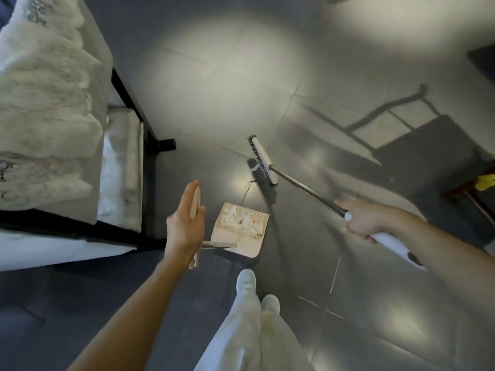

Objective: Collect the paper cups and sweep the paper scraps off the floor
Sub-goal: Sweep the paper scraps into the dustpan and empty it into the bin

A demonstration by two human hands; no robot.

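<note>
Beige dustpan (249, 247) holds the white paper scraps (239, 220). The left hand (184, 223) pinches its tall handle under the thumb, fingers straight. The right hand (367, 220) grips the broom (263, 162), whose head sits at the pan's 1 o'clock.

L grip (184, 223) flat, thumb pinning dustpan handle (194, 207), R grip (367, 220) curled round broom handle (308, 190), index out
</note>
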